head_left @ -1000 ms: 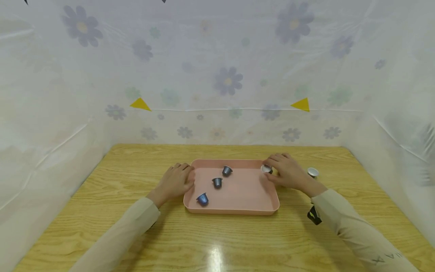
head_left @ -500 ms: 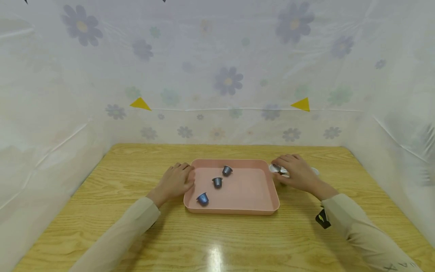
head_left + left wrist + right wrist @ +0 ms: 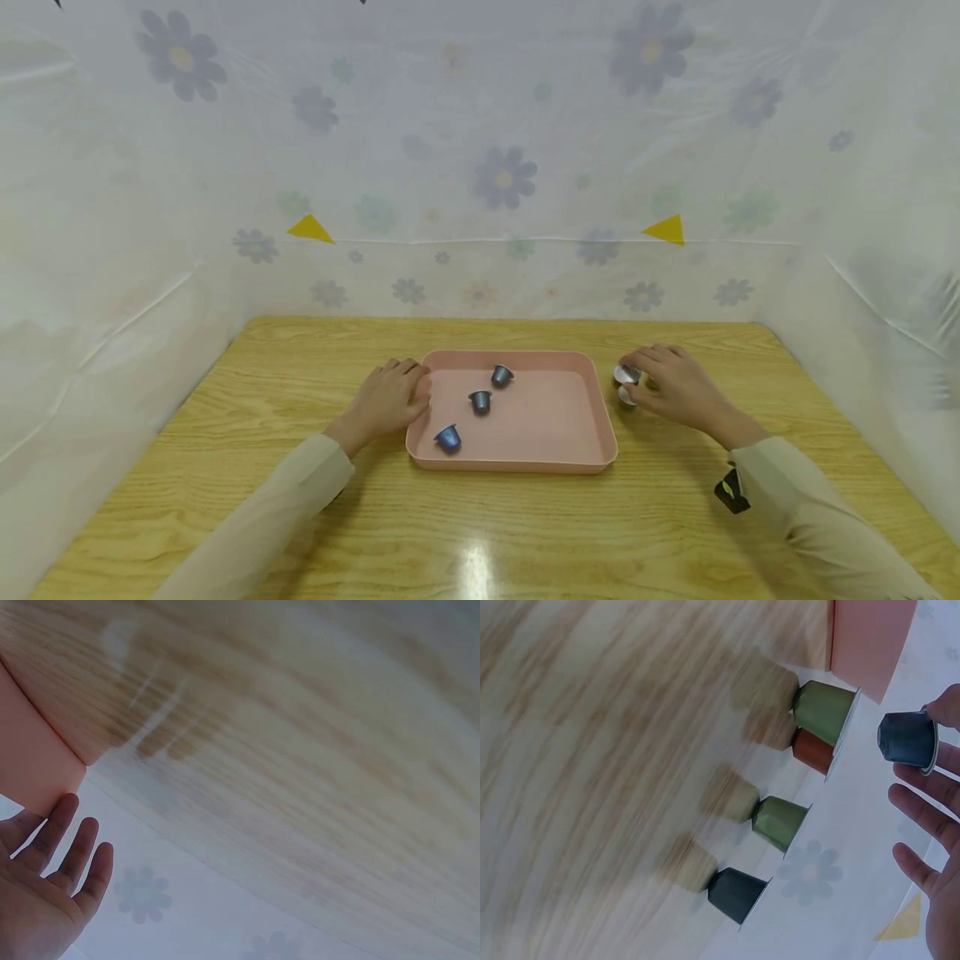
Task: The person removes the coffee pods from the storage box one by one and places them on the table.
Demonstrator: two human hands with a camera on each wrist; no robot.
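Observation:
My right hand pinches a dark blue coffee capsule by its rim between thumb and fingers, just right of the pink tray. Its silver lid faces up in the head view. Under and beside it on the table stand a green capsule, a brown-orange capsule, another green capsule and a dark capsule; the hand hides most of them in the head view. My left hand rests at the tray's left rim, its fingers fairly straight and touching the wall.
Inside the tray lie three capsules: a dark one near the back, another dark one in the left middle, and a blue one at the front left. A flowered white curtain stands behind the wooden table.
Still holding the capsule, my right hand has moved right, from over the tray's back right corner to the table beside it. The left hand and the tray stay put.

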